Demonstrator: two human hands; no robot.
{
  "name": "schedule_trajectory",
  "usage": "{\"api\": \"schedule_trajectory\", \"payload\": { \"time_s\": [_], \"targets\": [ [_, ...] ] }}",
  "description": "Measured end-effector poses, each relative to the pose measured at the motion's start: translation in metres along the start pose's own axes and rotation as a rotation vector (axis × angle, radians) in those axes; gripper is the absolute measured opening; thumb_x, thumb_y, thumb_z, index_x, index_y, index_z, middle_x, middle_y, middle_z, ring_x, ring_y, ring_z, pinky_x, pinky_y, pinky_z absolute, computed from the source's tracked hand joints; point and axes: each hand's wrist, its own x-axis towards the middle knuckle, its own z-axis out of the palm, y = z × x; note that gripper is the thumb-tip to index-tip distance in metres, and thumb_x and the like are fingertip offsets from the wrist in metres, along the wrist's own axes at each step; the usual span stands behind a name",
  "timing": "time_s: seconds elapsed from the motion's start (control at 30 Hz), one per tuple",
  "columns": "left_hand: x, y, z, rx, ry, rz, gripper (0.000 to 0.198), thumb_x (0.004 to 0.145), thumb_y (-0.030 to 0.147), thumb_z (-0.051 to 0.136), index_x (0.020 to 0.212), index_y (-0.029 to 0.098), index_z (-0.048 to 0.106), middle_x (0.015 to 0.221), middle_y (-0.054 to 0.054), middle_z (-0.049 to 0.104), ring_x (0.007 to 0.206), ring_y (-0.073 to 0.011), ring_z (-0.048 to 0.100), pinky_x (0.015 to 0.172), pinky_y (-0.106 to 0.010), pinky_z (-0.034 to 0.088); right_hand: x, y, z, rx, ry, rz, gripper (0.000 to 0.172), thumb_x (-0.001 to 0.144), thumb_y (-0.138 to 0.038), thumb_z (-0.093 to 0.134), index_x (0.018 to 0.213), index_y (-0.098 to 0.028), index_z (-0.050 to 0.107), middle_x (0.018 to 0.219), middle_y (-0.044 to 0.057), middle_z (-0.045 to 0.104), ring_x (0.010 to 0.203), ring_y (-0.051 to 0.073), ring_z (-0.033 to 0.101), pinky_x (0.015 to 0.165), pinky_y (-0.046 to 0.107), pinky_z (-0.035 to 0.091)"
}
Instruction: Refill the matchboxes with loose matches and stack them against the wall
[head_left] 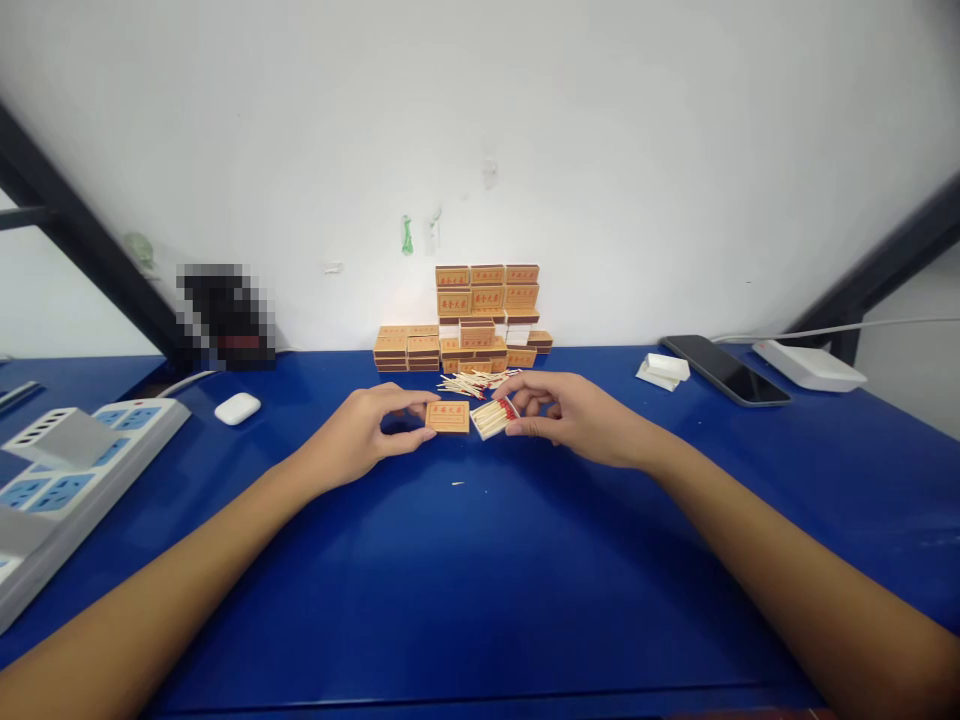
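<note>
Blue tabletop point(480, 590), white wall behind. Your left hand point(367, 430) pinches the matchbox sleeve point(448, 416) between thumb and fingers; your right hand point(570, 412) pinches the filled tray point(496, 416) just beside it. Step judged: reassembly; next move needs tray aligned with sleeve mouth. Sleeve print illegible.

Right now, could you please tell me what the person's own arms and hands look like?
Both forearms are bare up to the picture's edge: no sleeves, gloves or watch show. The left hand and right hand show no rings, and the fingers are uncovered.
</note>
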Motion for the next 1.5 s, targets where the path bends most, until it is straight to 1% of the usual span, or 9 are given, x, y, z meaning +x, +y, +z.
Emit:
{"api": "schedule_trajectory", "payload": {
  "time_s": [0.17, 0.37, 0.53, 0.67, 0.8, 0.97, 1.1, 1.37, 1.5],
  "targets": [
    [0.001, -0.001, -0.002, -0.006, -0.01, -0.012, 0.038, 0.092, 0.035, 0.074, 0.13, 0.027, 0.073, 0.104, -0.003, 0.076, 0.092, -0.019, 0.071, 0.086, -0.032, 0.058, -0.001, -0.003, -0.002, 0.037, -0.014, -0.004, 0.036, 0.089, -0.038, 0.076, 0.121, -0.023, 0.069, 0.087, 0.0, 0.066, 0.075, 0.015, 0.058, 0.069, 0.03, 0.045],
    [0.001, -0.002, -0.003, -0.02, -0.033, -0.01, 0.04, 0.093, 0.037, 0.074, 0.133, 0.028, 0.072, 0.105, -0.004, 0.077, 0.096, -0.0206, 0.071, 0.089, -0.035, 0.057, -0.002, -0.008, -0.004, 0.068, -0.1, 0.017, 0.035, 0.091, -0.038, 0.074, 0.122, -0.023, 0.067, 0.086, 0.0, 0.067, 0.073, 0.015, 0.059, 0.066, 0.029, 0.046],
    [0.001, 0.001, -0.002, -0.046, -0.06, -0.016, 0.039, 0.093, 0.039, 0.073, 0.131, 0.029, 0.073, 0.107, -0.004, 0.077, 0.097, -0.0209, 0.071, 0.089, -0.035, 0.057, -0.001, -0.005, -0.001, 0.062, -0.027, 0.022, 0.038, 0.09, -0.041, 0.075, 0.122, -0.022, 0.067, 0.084, 0.0, 0.066, 0.07, 0.014, 0.059, 0.063, 0.029, 0.046],
    [0.001, 0.004, -0.003, -0.046, -0.031, -0.05, 0.04, 0.093, 0.042, 0.074, 0.129, 0.028, 0.074, 0.104, -0.004, 0.077, 0.093, -0.0206, 0.071, 0.085, -0.033, 0.058, -0.001, -0.009, 0.007, 0.088, 0.053, 0.049, 0.038, 0.09, -0.044, 0.075, 0.12, -0.021, 0.067, 0.082, 0.0, 0.064, 0.065, 0.014, 0.056, 0.055, 0.029, 0.046],
    [0.001, 0.006, -0.003, -0.041, -0.009, -0.061, 0.039, 0.092, 0.04, 0.074, 0.128, 0.026, 0.075, 0.103, -0.005, 0.077, 0.09, -0.0199, 0.071, 0.083, -0.032, 0.059, -0.002, -0.013, 0.014, 0.047, 0.147, 0.049, 0.036, 0.09, -0.044, 0.075, 0.116, -0.021, 0.068, 0.085, 0.002, 0.065, 0.07, 0.016, 0.058, 0.057, 0.029, 0.048],
    [0.002, 0.008, -0.002, -0.068, -0.02, -0.039, 0.039, 0.092, 0.038, 0.074, 0.129, 0.026, 0.074, 0.102, -0.004, 0.079, 0.088, -0.0188, 0.07, 0.083, -0.031, 0.058, -0.003, -0.015, 0.016, 0.038, 0.164, 0.077, 0.038, 0.09, -0.047, 0.075, 0.117, -0.021, 0.068, 0.085, 0.002, 0.063, 0.067, 0.015, 0.057, 0.049, 0.027, 0.046],
    [0.002, 0.008, -0.001, -0.096, -0.023, -0.073, 0.04, 0.093, 0.039, 0.073, 0.13, 0.025, 0.074, 0.104, -0.004, 0.079, 0.086, -0.018, 0.07, 0.081, -0.031, 0.057, -0.004, -0.015, 0.019, 0.092, 0.187, 0.094, 0.04, 0.09, -0.048, 0.073, 0.12, -0.022, 0.065, 0.085, 0.0, 0.061, 0.059, 0.013, 0.055, 0.043, 0.028, 0.047],
    [0.002, 0.01, 0.0, -0.19, -0.017, -0.175, 0.04, 0.093, 0.043, 0.074, 0.127, 0.023, 0.075, 0.102, -0.003, 0.08, 0.086, -0.0185, 0.072, 0.079, -0.03, 0.06, -0.001, -0.01, 0.034, 0.266, 0.241, 0.097, 0.035, 0.09, -0.045, 0.073, 0.113, -0.021, 0.06, 0.075, -0.003, 0.061, 0.055, 0.012, 0.056, 0.044, 0.026, 0.048],
    [0.002, 0.012, 0.003, -0.268, -0.001, -0.218, 0.047, 0.093, 0.048, 0.073, 0.131, 0.02, 0.072, 0.097, -0.004, 0.081, 0.087, -0.0212, 0.074, 0.083, -0.034, 0.061, 0.0, -0.011, 0.039, 0.338, 0.282, 0.097, 0.041, 0.086, -0.048, 0.078, 0.111, -0.022, 0.057, 0.072, -0.005, 0.063, 0.05, 0.011, 0.056, 0.044, 0.027, 0.048]
  ]
}}
